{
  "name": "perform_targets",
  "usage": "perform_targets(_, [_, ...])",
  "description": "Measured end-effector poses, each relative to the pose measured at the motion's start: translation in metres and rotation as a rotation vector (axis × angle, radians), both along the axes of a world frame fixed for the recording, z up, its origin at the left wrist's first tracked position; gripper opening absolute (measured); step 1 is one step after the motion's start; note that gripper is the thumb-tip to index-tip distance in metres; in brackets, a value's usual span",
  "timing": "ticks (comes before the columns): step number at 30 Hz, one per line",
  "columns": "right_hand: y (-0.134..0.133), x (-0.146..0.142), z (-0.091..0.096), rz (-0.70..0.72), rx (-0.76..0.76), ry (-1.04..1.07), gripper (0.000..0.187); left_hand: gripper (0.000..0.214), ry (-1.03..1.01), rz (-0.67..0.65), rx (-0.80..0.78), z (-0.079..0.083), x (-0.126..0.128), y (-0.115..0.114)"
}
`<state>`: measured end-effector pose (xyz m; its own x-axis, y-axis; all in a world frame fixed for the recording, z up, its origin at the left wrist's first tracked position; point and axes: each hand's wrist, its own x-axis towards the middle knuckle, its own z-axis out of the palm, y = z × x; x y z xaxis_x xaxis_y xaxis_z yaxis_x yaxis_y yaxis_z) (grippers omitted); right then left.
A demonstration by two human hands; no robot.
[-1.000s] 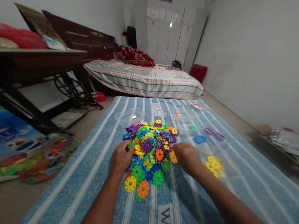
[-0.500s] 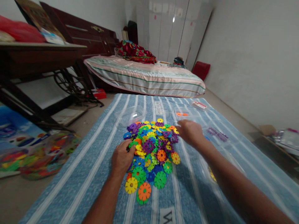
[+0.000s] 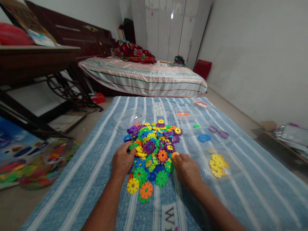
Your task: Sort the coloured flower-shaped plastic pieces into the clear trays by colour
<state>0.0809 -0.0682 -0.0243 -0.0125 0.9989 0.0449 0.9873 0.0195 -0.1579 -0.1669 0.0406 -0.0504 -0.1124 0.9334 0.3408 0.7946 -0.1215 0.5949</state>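
A heap of notched plastic discs in purple, yellow, green, blue and orange lies on the striped cloth. At its left edge is my left hand, fingers curled, with a green disc between thumb and forefinger. My right hand is at the heap's right side, its fingertips closed on the rim of an orange disc. To the right, clear trays hold sorted pieces: yellow discs, blue discs, purple pieces, a green disc and orange discs.
A clear container stands behind the heap on the left. A small red-and-white box lies at the far right of the cloth. Beyond are a bed and, on the left, a treadle table. Bags of colourful pieces lie low at left.
My right hand has come back from near the rear trays to the heap's right edge, onto the orange disc. A green disc now shows in a tray. The left hand stays at the heap.
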Motion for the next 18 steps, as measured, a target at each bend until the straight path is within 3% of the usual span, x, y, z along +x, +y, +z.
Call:
perform_targets(7, [-0.008, 0.005, -0.014, 0.049, 0.114, 0.052, 0.021, 0.023, -0.015, 0.009, 0.022, -0.001, -0.001, 0.003])
perform_targets(18, [-0.020, 0.011, -0.016, 0.087, 0.213, 0.108, 0.022, 0.025, 0.010, 0.001, -0.012, -0.001, -0.003, 0.005])
